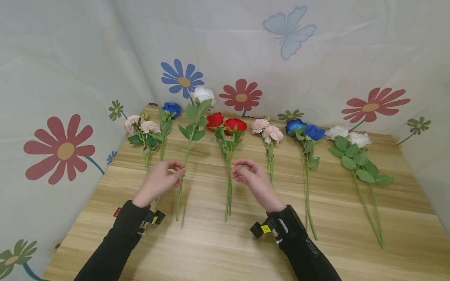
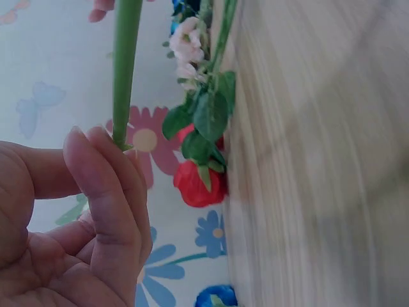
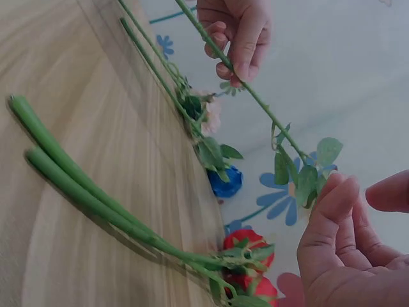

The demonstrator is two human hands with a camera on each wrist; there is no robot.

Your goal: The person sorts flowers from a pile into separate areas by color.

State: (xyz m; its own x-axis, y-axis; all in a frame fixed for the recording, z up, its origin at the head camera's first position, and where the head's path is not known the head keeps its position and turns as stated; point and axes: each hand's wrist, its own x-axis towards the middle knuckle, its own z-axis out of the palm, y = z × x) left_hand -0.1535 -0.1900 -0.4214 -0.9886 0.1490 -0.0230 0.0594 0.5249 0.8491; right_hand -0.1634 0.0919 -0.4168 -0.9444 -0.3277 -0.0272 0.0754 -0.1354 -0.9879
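Note:
My left hand [image 1: 162,178] pinches the green stem [image 1: 188,154] of a white rose [image 1: 204,95] between thumb and fingertips. In the right wrist view that stem [image 3: 268,110] is raised off the table and slants past the blue flower. The left wrist view has the stem [image 2: 126,70] rising from the fingertips. My right hand [image 1: 254,180] hovers just right of the red roses' stems [image 1: 228,187], its fingers loosely bent. Between its thumb and fingers is a gap with nothing in it, seen in the right wrist view. Two red roses [image 1: 234,125] lie mid-table.
Left of the white rose lie pink flowers [image 1: 149,127] and a blue flower [image 1: 172,109]. On the right lie pink flowers [image 1: 272,134], blue flowers [image 1: 314,132] and white roses [image 1: 359,139]. A flower-printed curtain [image 1: 218,47] hangs behind the wooden table [image 1: 211,249].

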